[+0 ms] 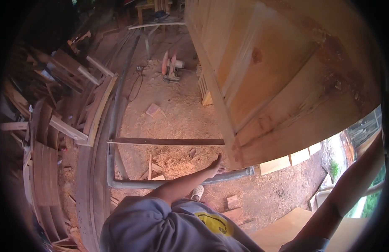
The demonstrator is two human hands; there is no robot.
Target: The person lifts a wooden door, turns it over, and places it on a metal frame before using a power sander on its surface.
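A large wooden panel [261, 63], with raised strips and dark patches in its grain, stands tilted in front of me and fills the upper right. My left hand [215, 166] is at its lower near corner, thumb up along the edge and fingers curled at the underside. Just below that hand runs a grey metal pipe frame [182, 183]. A dark wooden bar [169, 142] lies across the frame, its right end meeting the panel. My right arm [345, 185] reaches out along the panel's far right side; the hand itself is beyond the dark rim of the view.
On the floor beyond the frame rests a red power saw [172, 66] with a cord. Wood shavings [177, 161] and offcuts [233, 202] are scattered about. Curved wooden pieces [45, 180] and long boards [93, 180] crowd the left. A pale board [282, 231] lies at lower right.
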